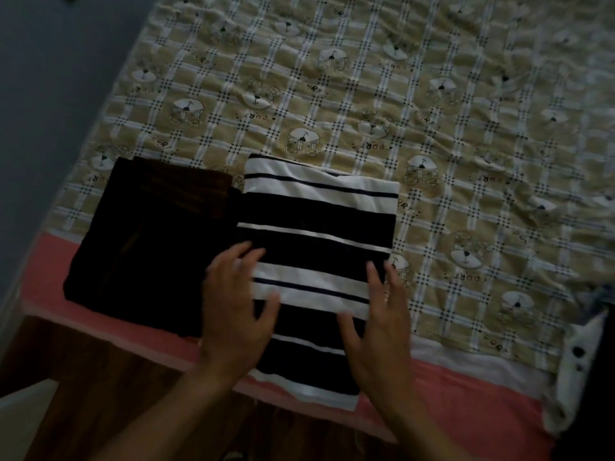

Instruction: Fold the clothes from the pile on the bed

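We are finishing a fold on the striped shirt [316,247], lying at the near edge of the bed [432,104]. Our left hand [233,314] and right hand [379,327] are hovering, fingers spread, holding nothing. Next we probably need another garment. We count two folded pieces, including the dark one [146,241].

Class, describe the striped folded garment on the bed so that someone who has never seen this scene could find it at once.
Start at the near edge of the bed with the tan checked bear-print cover, above the pink mattress edge. Two folded garments lie side by side there, with the left hand and right hand over the right one. That one, the black-and-white striped folded garment, differs from the plain dark folded garment beside it.
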{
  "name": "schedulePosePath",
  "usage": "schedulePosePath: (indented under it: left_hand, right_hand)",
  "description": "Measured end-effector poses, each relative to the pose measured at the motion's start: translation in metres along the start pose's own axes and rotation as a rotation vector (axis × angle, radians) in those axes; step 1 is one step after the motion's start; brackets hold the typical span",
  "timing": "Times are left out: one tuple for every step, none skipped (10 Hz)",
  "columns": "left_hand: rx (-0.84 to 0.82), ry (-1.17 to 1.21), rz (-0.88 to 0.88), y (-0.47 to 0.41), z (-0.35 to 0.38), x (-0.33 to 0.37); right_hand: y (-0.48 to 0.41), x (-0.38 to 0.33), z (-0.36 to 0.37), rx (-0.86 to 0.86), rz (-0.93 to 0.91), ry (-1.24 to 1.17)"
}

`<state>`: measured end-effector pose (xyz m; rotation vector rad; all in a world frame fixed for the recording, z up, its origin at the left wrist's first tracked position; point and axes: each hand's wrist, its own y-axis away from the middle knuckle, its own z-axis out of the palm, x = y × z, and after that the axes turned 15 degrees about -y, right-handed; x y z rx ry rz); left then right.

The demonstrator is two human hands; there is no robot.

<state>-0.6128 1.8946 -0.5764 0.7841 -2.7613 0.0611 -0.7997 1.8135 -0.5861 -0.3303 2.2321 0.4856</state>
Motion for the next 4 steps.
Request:
schedulePosePath:
  left_hand:
    - [-0.134,-0.226,0.305,-0.038,0.039,0.011]
    - [-0.274,-0.446,0.235,-0.061,0.068,-0.012]
    - [-0.369,-0.495,0.225,-0.07,0.069,-0.019]
    - [-0.454,-0.473,0.197,-0.072,0.046,-0.003]
  right_hand:
    - [-0.042,0.011,0.02,-0.1,-0.124,0.205]
    - [-0.062,0.04,0.025,-0.227,-0.079,0.42]
    - [-0.072,0.042,0.016,-0.329,-0.026,0.445]
    - [-0.073,0.017,0.002,-0.418,0.053,0.345]
